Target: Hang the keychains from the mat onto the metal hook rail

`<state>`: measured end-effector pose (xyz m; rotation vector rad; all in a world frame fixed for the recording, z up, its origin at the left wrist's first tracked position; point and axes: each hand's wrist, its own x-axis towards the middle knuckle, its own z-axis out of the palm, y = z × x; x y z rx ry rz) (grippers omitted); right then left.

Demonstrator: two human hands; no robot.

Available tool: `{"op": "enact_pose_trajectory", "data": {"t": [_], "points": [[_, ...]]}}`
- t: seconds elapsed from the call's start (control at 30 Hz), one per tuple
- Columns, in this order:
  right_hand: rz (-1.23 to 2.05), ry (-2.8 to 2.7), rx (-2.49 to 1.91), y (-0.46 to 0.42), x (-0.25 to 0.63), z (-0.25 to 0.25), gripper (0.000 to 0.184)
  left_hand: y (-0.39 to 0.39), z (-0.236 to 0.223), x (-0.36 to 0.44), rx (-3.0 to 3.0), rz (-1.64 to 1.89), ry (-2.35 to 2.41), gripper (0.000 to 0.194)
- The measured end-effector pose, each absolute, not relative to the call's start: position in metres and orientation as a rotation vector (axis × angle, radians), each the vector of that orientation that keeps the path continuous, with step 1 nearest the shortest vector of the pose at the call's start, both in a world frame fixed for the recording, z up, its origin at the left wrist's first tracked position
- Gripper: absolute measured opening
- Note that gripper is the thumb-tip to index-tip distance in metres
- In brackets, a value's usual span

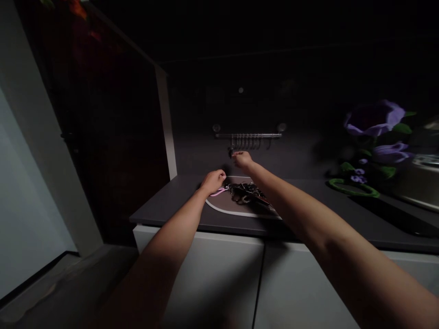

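Observation:
My right hand [242, 159] is raised to the hook rail [248, 135] on the dark wall. Its fingertips pinch a small dark object [231, 151] by the leftmost hooks; its kind is too dim to make out. Lower and to the left, my left hand [213, 181] hovers over the edge of a brown mat [221, 204] with a white rim. Its fingers are loosely curved and nothing shows between them. Just beneath it lies a tool with pink handles [218, 192]. A jumbled pile of dark and shiny metal items [245, 193] covers the mat's middle, partly hidden by my right forearm.
The mat lies on a dark countertop [164, 201] above white cabinet doors [219, 269]. To the right stand purple artificial flowers [380, 121] with a green coiled base, beside a shiny metal pot [421, 183]. A dark door [103, 137] is at the left.

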<state>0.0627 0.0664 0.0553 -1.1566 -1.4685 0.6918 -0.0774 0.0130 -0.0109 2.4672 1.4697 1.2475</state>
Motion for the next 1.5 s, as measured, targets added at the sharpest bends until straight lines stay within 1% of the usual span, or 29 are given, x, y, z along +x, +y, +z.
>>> {"op": "enact_pose_trajectory", "data": {"t": [0.1, 0.3, 0.37, 0.53, 0.7, 0.9, 1.07, 1.27, 1.5], "points": [[0.755, -1.522, -1.130, 0.043, 0.067, 0.037, 0.012, 0.012, -0.011, -0.077, 2.470, 1.217, 1.442, 0.019], [0.360, -1.937, -1.172, 0.019, 0.091, 0.003, 0.014, 0.010, -0.012, -0.075, 2.486, 1.155, 1.360, 0.022], [0.303, -1.996, -1.183, 0.016, 0.099, -0.002, 0.017, 0.010, -0.013, -0.075, 2.521, 1.108, 1.340, 0.022], [0.314, -2.085, -1.230, 0.013, 0.104, -0.002, 0.019, 0.012, -0.016, -0.075, 2.572, 1.017, 1.348, 0.022], [0.182, -2.211, -1.321, 0.014, 0.100, 0.001, 0.021, 0.014, -0.018, -0.072, 2.569, 1.002, 1.352, 0.019], [0.087, -2.261, -1.379, 0.016, 0.096, 0.001, 0.024, 0.016, -0.021, -0.067, 2.307, 0.967, 1.395, 0.015], [0.045, -2.280, -1.387, 0.017, 0.093, 0.003, 0.025, 0.018, -0.019, -0.069, 2.215, 0.954, 1.332, 0.011], [0.054, -2.257, -1.349, 0.017, 0.093, 0.003, 0.023, 0.016, -0.013, -0.073, 2.022, 1.060, 1.190, 0.008], [0.155, -2.205, -1.317, 0.017, 0.093, 0.004, 0.022, 0.011, -0.006, -0.074, 1.701, 1.210, 1.029, 0.008]]}}
